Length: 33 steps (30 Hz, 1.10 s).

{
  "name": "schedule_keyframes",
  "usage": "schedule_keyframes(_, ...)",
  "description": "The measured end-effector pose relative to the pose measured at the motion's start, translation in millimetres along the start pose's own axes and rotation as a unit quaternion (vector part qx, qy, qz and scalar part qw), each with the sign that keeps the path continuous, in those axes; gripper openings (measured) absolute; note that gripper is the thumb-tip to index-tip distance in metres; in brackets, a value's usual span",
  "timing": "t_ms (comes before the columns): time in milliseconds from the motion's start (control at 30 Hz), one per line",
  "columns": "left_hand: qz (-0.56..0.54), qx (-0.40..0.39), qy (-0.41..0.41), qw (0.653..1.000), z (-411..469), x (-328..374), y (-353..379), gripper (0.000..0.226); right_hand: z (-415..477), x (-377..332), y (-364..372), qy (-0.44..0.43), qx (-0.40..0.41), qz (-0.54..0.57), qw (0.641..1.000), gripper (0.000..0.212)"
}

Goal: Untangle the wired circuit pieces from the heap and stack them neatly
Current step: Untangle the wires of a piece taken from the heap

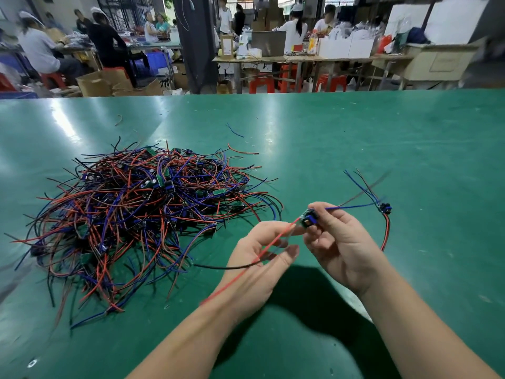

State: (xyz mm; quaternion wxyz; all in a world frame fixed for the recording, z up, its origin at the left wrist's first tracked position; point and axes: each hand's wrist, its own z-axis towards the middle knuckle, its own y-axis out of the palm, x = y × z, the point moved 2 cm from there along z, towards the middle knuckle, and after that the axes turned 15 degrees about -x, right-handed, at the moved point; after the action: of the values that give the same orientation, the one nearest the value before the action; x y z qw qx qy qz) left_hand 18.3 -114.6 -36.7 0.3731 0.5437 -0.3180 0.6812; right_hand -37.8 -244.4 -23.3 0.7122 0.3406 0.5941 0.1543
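The circuit piece is pinched between the thumb and fingertips of your right hand, held above the green table just right of the heap of tangled red, blue and black leads. Its red wire trails down through the half-open fingers of your left hand. They curve loosely around it, but blur hides whether they actually grip it. A black wire sticks out leftward from under that hand, and a blue wire points right from the piece. Further right, one separated piece lies on the table with its wires fanned out, well apart from the heap. Beyond the table, people sit at benches.
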Motion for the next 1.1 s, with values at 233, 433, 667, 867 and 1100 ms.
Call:
schedule_keyframes(233, -0.156, -0.048, -0.126, 0.979, -1.7, -2.8, -2.7, 0.032, -8.6, -4.7, -7.4, 0.139, -0.122, -0.226, 0.956, 0.004)
schedule_keyframes(433, -0.119, -0.032, -0.193, 0.973, -3.1, -10.3, -2.0, 0.028, -4.6, 0.9, -12.8, 0.133, -0.046, -0.308, 0.941, 0.005)
schedule_keyframes(667, -0.104, -0.074, -0.212, 0.969, -5.4, -8.9, 4.0, 0.019, -2.3, -9.4, -17.0, 0.125, -0.023, -0.251, 0.96, 0.005)
schedule_keyframes(867, -0.091, -0.155, -0.237, 0.955, -9.8, -7.4, 14.7, 0.015, 4.2, -30.2, -44.1, 0.033, 0.142, -0.192, 0.97, 0.005)
schedule_keyframes(1100, -0.083, -0.153, -0.247, 0.953, -9.6, -8.1, 13.6, 0.016, 8.6, -26.2, -51.3, -0.014, 0.179, -0.221, 0.959, 0.013)
